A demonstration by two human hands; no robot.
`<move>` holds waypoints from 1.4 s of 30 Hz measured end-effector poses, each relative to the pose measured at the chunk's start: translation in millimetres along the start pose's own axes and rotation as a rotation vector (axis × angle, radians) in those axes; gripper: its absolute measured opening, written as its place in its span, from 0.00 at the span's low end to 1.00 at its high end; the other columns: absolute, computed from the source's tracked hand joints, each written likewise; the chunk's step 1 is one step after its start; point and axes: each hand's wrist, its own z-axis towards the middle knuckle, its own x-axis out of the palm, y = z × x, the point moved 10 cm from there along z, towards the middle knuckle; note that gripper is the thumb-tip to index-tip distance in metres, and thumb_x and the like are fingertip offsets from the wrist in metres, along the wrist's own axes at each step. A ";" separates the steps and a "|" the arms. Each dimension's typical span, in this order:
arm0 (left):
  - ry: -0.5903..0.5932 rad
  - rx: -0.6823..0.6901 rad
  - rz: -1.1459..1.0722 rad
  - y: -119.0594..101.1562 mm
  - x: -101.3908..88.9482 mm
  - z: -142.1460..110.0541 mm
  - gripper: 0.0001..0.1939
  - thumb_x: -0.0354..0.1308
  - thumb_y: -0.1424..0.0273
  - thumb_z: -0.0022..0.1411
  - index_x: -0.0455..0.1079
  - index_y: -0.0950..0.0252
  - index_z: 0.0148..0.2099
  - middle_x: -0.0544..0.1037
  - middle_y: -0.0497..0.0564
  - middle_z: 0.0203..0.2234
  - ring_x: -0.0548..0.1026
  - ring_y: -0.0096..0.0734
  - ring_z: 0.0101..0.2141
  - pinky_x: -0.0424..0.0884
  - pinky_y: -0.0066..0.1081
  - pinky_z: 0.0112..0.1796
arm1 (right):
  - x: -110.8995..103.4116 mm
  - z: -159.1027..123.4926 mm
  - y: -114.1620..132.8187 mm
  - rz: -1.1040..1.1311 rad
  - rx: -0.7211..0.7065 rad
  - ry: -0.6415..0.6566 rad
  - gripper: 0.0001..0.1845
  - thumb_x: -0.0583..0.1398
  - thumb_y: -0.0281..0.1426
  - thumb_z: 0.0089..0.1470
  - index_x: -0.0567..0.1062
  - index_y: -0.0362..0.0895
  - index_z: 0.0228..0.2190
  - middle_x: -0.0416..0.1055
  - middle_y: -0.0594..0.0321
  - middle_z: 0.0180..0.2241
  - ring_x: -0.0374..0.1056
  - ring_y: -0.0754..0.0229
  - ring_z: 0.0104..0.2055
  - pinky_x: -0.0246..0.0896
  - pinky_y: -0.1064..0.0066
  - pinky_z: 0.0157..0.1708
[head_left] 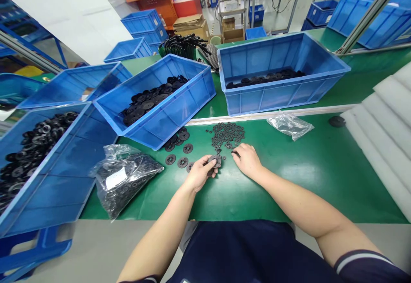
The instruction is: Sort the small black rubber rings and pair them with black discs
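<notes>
My left hand (202, 172) is closed around black discs (215, 160), held above the green table; how many is hidden by my fingers. To its right, my right hand (246, 159) is closed in a pinch, with a small dark piece (236, 153) showing at the fingertips. Just beyond both hands spreads a pile of small black rings (227, 135), a few of them loose near the left hand. Flat black discs with patterned centres (183, 162) lie on the table left of my left hand, more of them bunched beside a blue bin.
Blue bins of black discs (192, 99) (285, 96) stand behind the work area. At left are a bin of black rings (48, 176) and a clear bag of black parts (128, 184). An empty-looking plastic bag (290, 124), a lone disc (337, 121) and white foam sheets (382, 133) are at right.
</notes>
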 end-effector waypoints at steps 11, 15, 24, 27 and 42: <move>0.005 0.012 -0.108 5.5 26.5 1.0 0.18 0.64 0.57 0.53 0.70 0.68 0.34 0.73 0.48 0.19 0.70 0.23 0.20 0.66 0.25 0.24 | -11.2 -14.2 53.2 0.284 -0.328 -0.038 0.07 0.57 0.30 0.59 0.77 0.44 0.34 0.71 0.57 0.32 0.65 0.57 0.36 0.63 0.64 0.39; -0.004 0.033 -0.070 8.3 20.3 1.8 0.17 0.66 0.60 0.51 0.72 0.69 0.36 0.74 0.48 0.21 0.71 0.24 0.22 0.66 0.25 0.24 | -9.9 -15.3 54.6 0.279 -0.339 -0.011 0.07 0.58 0.28 0.58 0.78 0.44 0.32 0.71 0.59 0.31 0.65 0.58 0.35 0.62 0.65 0.39; -0.170 0.108 0.077 -12.3 -28.1 6.8 0.13 0.64 0.63 0.51 0.69 0.68 0.33 0.73 0.48 0.19 0.69 0.23 0.19 0.63 0.25 0.22 | 0.0 -13.5 42.1 0.211 -0.261 0.012 0.10 0.58 0.33 0.59 0.76 0.43 0.39 0.71 0.55 0.36 0.66 0.56 0.40 0.61 0.63 0.43; -0.389 0.184 0.176 -37.4 -77.1 7.7 0.11 0.61 0.65 0.51 0.65 0.66 0.34 0.75 0.49 0.23 0.72 0.27 0.21 0.67 0.27 0.24 | 11.4 -9.0 29.1 0.099 -0.163 0.088 0.10 0.58 0.32 0.59 0.75 0.42 0.41 0.71 0.54 0.37 0.65 0.54 0.41 0.60 0.61 0.44; -0.580 0.025 1.136 -66.1 -146.3 42.6 0.19 0.66 0.57 0.44 0.68 0.64 0.33 0.74 0.51 0.23 0.72 0.38 0.27 0.63 0.33 0.29 | 31.2 -1.2 27.6 -0.063 -0.160 0.211 0.08 0.57 0.31 0.59 0.77 0.42 0.35 0.69 0.55 0.35 0.63 0.54 0.41 0.55 0.63 0.41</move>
